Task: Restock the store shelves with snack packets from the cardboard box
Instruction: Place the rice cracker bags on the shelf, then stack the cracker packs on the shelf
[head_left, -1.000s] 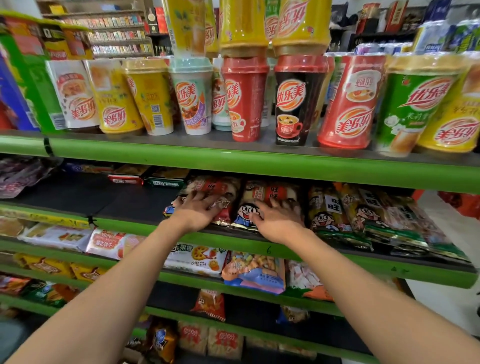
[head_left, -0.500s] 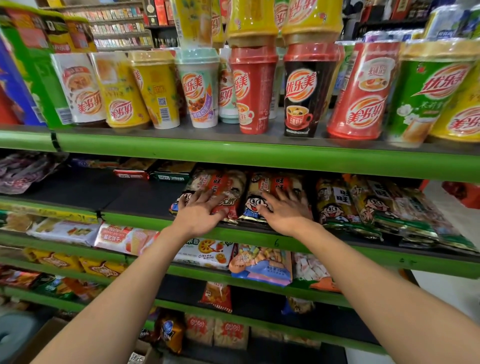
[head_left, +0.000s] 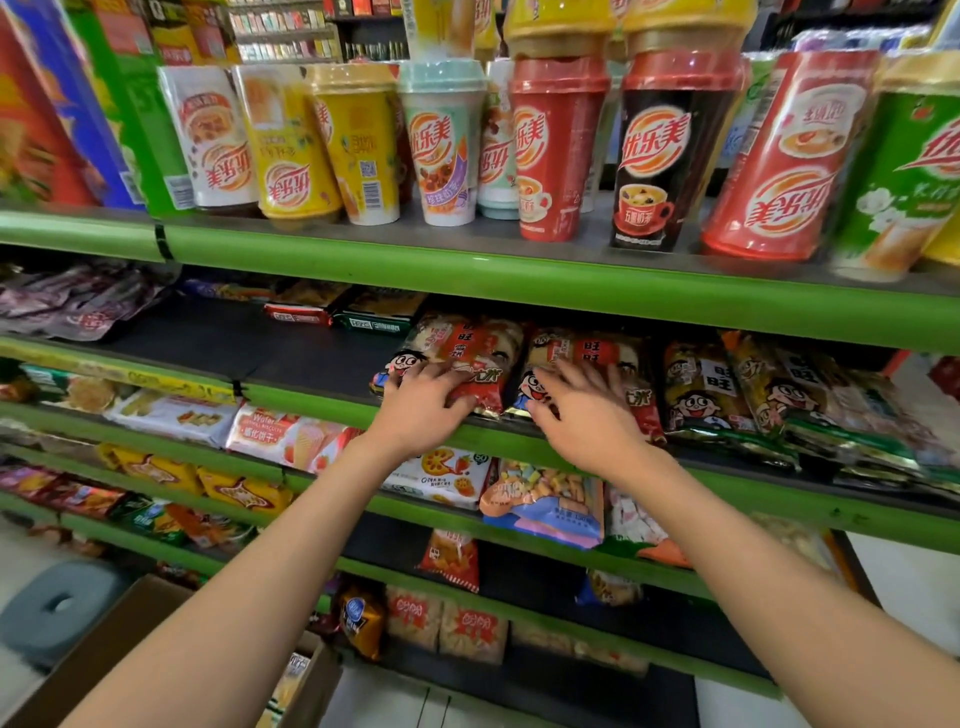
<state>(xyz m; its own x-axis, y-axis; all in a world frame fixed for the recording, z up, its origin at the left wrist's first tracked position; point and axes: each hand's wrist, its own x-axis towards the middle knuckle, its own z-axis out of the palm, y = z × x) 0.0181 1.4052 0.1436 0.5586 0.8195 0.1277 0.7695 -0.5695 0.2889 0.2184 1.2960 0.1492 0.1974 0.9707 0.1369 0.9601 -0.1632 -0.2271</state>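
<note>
Snack packets (head_left: 467, 358) glossy plastic film; shelf edge (head_left: 519, 283) smooth green; cardboard box (head_left: 119, 639) matt.

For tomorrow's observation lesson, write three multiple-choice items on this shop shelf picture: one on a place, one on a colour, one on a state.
1. Where do both hands rest?
A. on the cups
B. on red packets, second shelf down
C. in the box

2. What colour are the shelf edges?
A. green
B. white
C. blue

3. How does the cardboard box stand?
A. taped shut
B. crushed flat
C. open

Key: B, the left hand and right hand lie on the red packets under the cups; A, the shelf edges are green; C, the box at lower left shows raised flaps.
</note>
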